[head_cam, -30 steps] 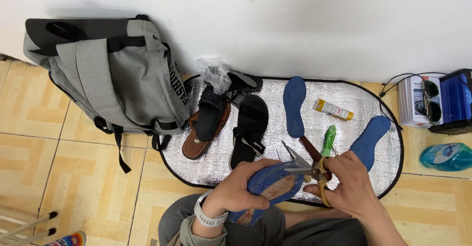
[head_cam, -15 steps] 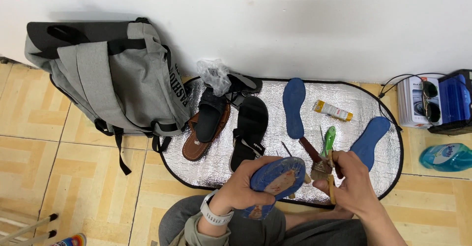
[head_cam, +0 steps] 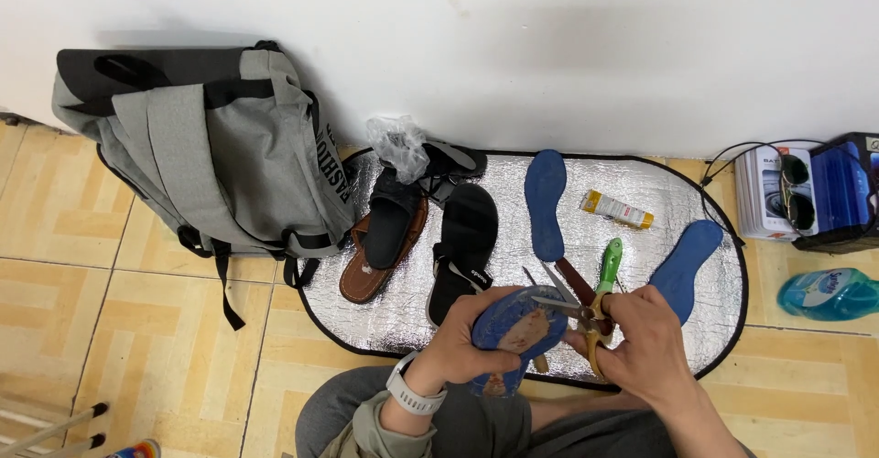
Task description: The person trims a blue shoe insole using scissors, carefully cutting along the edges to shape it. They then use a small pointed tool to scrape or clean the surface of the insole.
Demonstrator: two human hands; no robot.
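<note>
My left hand [head_cam: 467, 343] grips a blue shoe insole [head_cam: 515, 322] with a tan patch on its face, held over my lap. My right hand [head_cam: 636, 343] holds yellow-handled scissors [head_cam: 575, 310], blades open and pointing left over the insole's edge. Both hands hover above the near edge of a silver foil mat [head_cam: 513, 238]. On the mat lie two more blue insoles [head_cam: 546, 203] [head_cam: 685, 266], a green-handled tool [head_cam: 608, 266], a dark red-handled tool [head_cam: 575, 279] and a small yellow tube [head_cam: 616, 210].
Black sandals [head_cam: 462, 243] and a brown sandal [head_cam: 374, 256] lie on the mat's left half, with a crumpled plastic bag [head_cam: 399, 144]. A grey backpack [head_cam: 215, 151] leans on the white wall. Sunglasses on a box [head_cam: 778, 190] and a blue bottle [head_cam: 829, 293] are at right.
My right hand turned the scissors from upright to level, blades now over the insole. The insole tipped a little in my left hand.
</note>
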